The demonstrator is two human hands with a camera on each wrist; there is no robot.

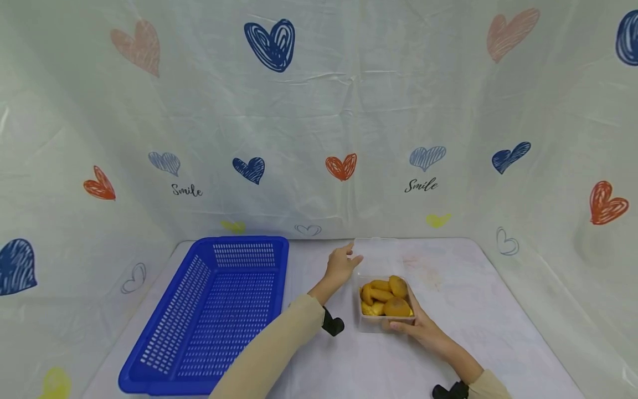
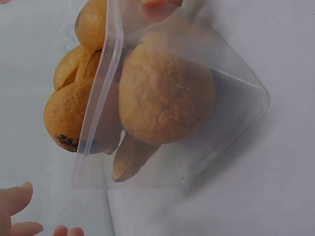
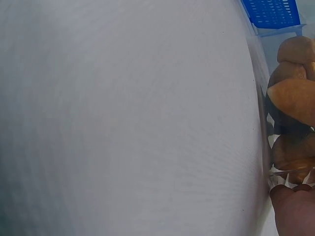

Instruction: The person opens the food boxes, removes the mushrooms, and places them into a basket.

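Observation:
A clear plastic box (image 1: 371, 323) stands on the table, filled with yellow-brown, rounded food pieces (image 1: 396, 306) of a kind I can't tell. Its transparent lid (image 1: 379, 256) is folded back behind it. My right hand (image 1: 425, 328) grips the box at its near right corner, thumb along the front wall and the other fingers partly hidden along the right side. At the lid's left edge is my left hand (image 1: 341, 266), fingers spread and holding nothing. Close up in the left wrist view, the box wall (image 2: 197, 162) shows one large piece (image 2: 167, 93) through it.
A large blue plastic basket (image 1: 285, 266) with slotted walls stands on the left of the table, beside my left forearm. White cloth (image 1: 463, 310) covers the tabletop. Behind it hangs a pale curtain (image 1: 379, 122) printed with hearts. Black straps (image 1: 333, 322) sit on both wrists.

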